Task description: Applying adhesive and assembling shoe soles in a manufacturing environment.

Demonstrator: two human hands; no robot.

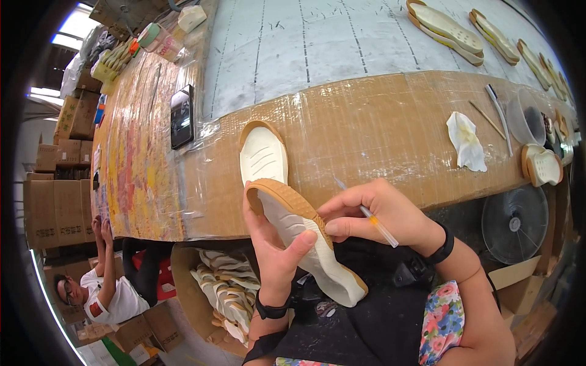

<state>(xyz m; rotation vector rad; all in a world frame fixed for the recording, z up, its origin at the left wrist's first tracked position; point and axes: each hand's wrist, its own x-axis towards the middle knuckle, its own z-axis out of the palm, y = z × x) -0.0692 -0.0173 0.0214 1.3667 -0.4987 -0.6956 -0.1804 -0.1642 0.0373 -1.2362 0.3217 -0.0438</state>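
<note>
Cream-and-tan sole (321, 250): above lap, at bench (372, 140) edge; tilted, long axis upper left to lower right, tan-rimmed end pointing away.
Left hand (271, 253): grip pinching sole, thumb over rim.
Right hand (384, 210): fingertips at sidewall, pen-like tool (384, 232) tucked between fingers.
Sidewall work: apparently edge handling; next move likely needs steady left hold.
Second sole (263, 155): on bench, beyond.

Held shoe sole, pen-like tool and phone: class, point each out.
Held shoe sole (323, 251): head view, ribbed white sidewall.
Pen-like tool (380, 229): head view, clear rear handle.
Phone (182, 117): head view, dark screen.
</note>
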